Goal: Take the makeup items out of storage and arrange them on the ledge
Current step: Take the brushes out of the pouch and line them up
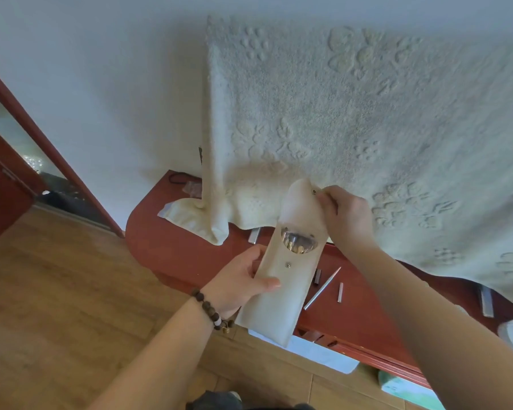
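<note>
So I've got the cream pouch (pixel 282 279) up in front of me over the red wooden ledge (pixel 190 253). My left hand (pixel 243 279) grips it around the middle, thumb across the front just below the snap. My right hand (pixel 345 214) is pinching the edge of the open flap at the top, fingers curled tight on it. Through the little clear window I can see something shiny inside, can't tell what exactly.

A few things are already lying on the ledge just right of the pouch: a long silver pencil (pixel 323 288), a short silver stick (pixel 340 292) and a dark tube (pixel 317 276). There's another silver piece (pixel 254 234) near the hem of the fluffy blanket (pixel 353 113).

My worry: the pouch is tilted with the mouth up, so if I tip it to shake stuff out, things probably roll off onto the wood floor (pixel 57 276). That pencil looks ready to roll too. The blanket edge draping over the ledge could also swallow small bits.
</note>
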`<state>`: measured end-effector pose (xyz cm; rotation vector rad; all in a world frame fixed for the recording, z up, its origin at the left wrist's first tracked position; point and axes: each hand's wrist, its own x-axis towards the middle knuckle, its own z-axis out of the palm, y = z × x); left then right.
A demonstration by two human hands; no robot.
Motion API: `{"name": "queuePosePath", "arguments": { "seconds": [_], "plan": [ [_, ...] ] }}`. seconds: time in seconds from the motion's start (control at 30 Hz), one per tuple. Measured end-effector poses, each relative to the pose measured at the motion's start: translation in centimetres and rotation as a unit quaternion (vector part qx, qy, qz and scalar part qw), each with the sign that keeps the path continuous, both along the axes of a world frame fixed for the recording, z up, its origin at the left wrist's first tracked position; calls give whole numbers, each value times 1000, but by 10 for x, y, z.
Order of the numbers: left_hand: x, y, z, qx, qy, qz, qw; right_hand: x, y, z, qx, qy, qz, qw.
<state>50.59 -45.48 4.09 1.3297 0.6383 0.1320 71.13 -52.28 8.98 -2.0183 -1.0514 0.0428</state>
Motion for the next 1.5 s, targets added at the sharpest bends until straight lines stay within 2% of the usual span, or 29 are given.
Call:
{"name": "queuePosePath", "arguments": {
  "seconds": [0.13, 0.27, 0.33, 0.47, 0.63, 0.83, 1.0, 1.2, 1.3, 1.5],
  "plan": [
    [-9, 1, 0, 2, 0, 2, 1000, 4, 10, -5, -61, 55, 56, 995],
    [-16, 4, -3, 5, 14, 43, 999, -2, 8, -2, -33, 88, 54, 994],
    [-18, 6, -4, 1, 24, 69, 997, -8, 2, 2, 9, 54, 64, 996],
    [-17, 9, -5, 5, 42, 104, 994, -25, -10, 2, 61, -69, 91, 992],
    [-13, 5, 1, 11, 19, 128, 991, -40, -5, -16, -7, -48, 176, 983],
    [-16, 3, 0, 20, 7, 114, 993, -48, 2, -21, -19, -14, 136, 990],
    [-20, 4, -8, 22, 28, 107, 994, -51, 4, -24, -13, 56, 115, 992],
    [-31, 10, -20, 40, 81, 104, 990, -34, 16, -28, -19, 167, 82, 982],
    [-43, 11, -32, 49, 115, 105, 987, -21, 22, -33, 8, 230, 51, 972],
    [-74, 24, -58, 43, 197, 158, 967, 8, 21, -45, 8, 232, -30, 972]
  ]
}}
